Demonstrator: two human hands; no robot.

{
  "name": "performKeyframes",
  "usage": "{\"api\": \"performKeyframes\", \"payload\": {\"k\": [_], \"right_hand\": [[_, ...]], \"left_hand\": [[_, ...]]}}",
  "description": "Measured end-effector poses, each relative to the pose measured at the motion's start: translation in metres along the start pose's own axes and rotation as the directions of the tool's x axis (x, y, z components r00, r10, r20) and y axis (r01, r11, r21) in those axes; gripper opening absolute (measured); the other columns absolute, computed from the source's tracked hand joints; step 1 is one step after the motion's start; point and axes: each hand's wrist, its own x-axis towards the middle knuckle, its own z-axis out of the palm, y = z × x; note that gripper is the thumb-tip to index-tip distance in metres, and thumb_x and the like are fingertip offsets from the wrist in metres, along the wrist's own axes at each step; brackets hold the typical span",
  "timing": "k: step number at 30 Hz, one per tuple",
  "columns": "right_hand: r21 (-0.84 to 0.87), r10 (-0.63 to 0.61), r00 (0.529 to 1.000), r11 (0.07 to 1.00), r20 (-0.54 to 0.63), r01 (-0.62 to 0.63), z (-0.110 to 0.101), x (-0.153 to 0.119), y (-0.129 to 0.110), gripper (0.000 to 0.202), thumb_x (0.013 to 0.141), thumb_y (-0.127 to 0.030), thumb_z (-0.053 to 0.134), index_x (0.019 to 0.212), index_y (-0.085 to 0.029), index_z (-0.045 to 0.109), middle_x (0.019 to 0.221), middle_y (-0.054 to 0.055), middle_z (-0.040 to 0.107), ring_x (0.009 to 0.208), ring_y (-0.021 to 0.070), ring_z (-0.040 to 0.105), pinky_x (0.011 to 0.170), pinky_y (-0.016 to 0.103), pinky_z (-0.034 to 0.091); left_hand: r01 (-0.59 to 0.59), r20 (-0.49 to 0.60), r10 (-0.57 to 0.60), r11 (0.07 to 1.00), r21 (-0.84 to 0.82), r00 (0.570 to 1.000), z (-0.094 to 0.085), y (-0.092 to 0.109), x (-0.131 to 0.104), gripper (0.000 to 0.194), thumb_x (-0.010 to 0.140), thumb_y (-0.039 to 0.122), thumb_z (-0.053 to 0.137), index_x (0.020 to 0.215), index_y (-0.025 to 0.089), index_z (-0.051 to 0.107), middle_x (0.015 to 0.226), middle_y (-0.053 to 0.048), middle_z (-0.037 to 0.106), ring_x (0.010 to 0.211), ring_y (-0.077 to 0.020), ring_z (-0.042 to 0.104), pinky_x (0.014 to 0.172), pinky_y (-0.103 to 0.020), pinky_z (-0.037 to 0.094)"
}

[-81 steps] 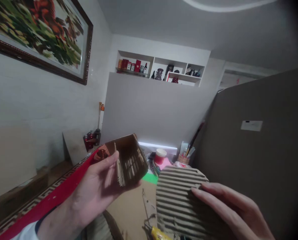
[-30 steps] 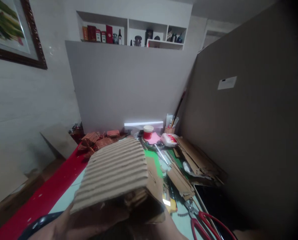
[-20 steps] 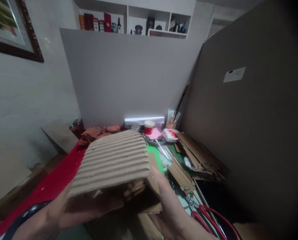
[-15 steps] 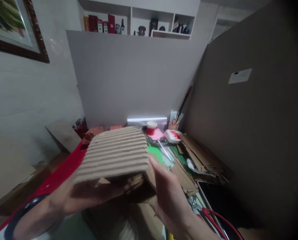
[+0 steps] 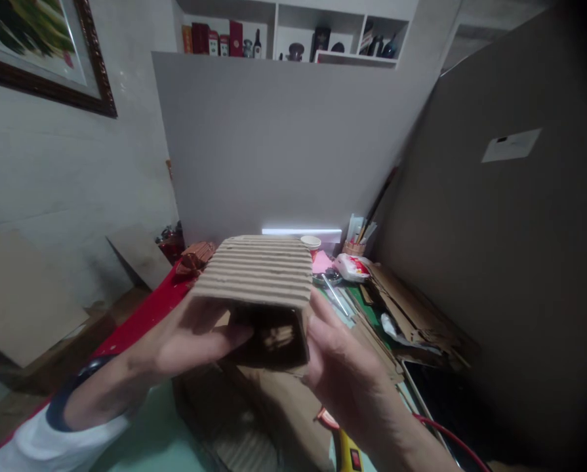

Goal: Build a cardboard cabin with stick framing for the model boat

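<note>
A small cardboard house-like box point(image 5: 261, 269) with a ribbed, corrugated top and a dark open front is held up in the middle of the view. My left hand point(image 5: 189, 344) grips its left side, the thumb at the opening's edge. Against the right wall of the box my right hand point(image 5: 340, 347) is closed, fingers pressed on the cardboard. Below the box lies a larger brown cardboard piece point(image 5: 293, 413) with a round ribbed part point(image 5: 248, 442). A yellow tool point(image 5: 349, 452) lies under my right forearm.
Cardboard strips point(image 5: 406, 301) are stacked on the right, beside a dark flat panel point(image 5: 450, 400). Farther back are a paper cup point(image 5: 311, 243), a white-and-red packet point(image 5: 352, 267) and a holder with sticks point(image 5: 355, 248). A reddish woven object point(image 5: 197, 257) sits at the back left.
The box has risen slightly and shifted right in both hands, and its dark opening shows more. The view has shifted, so the yellow tool shows more.
</note>
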Motion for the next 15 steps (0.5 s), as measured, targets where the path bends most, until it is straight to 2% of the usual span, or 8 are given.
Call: {"api": "performKeyframes", "payload": {"k": [5, 8, 15], "right_hand": [[0.013, 0.033, 0.999, 0.999, -0.024, -0.033, -0.007, 0.001, 0.002, 0.053, 0.085, -0.033, 0.072, 0.134, -0.034, 0.051, 0.116, 0.002, 0.066, 0.101, 0.0206, 0.065, 0.086, 0.033, 0.051], [-0.013, 0.048, 0.998, 0.999, -0.041, -0.048, -0.012, 0.0, 0.003, 0.051, 0.085, -0.035, 0.072, 0.132, -0.033, 0.054, 0.115, 0.001, 0.065, 0.095, 0.018, 0.064, 0.078, 0.028, 0.05], [-0.025, 0.08, 0.995, 0.996, -0.055, -0.082, -0.014, 0.002, 0.006, 0.046, 0.087, -0.034, 0.072, 0.129, -0.029, 0.056, 0.131, 0.005, 0.06, 0.109, 0.0206, 0.063, 0.091, 0.034, 0.05]], "left_hand": [[0.075, -0.123, -0.075, 0.997, -0.004, 0.99, 0.005, -0.01, -0.004, 0.046, 0.079, 0.026, 0.076, 0.124, 0.032, 0.069, 0.119, 0.002, 0.076, 0.137, -0.0299, 0.052, 0.115, -0.04, 0.044], [0.127, -0.187, -0.123, 0.992, 0.01, 0.975, 0.01, -0.015, -0.005, 0.041, 0.081, 0.031, 0.073, 0.122, 0.031, 0.069, 0.119, 0.002, 0.075, 0.131, -0.0299, 0.057, 0.11, -0.038, 0.048], [0.248, -0.332, -0.187, 0.957, 0.153, 0.924, 0.024, -0.015, -0.006, 0.028, 0.073, 0.028, 0.072, 0.1, 0.025, 0.071, 0.108, -0.004, 0.076, 0.11, -0.0345, 0.066, 0.097, -0.044, 0.053]]}}
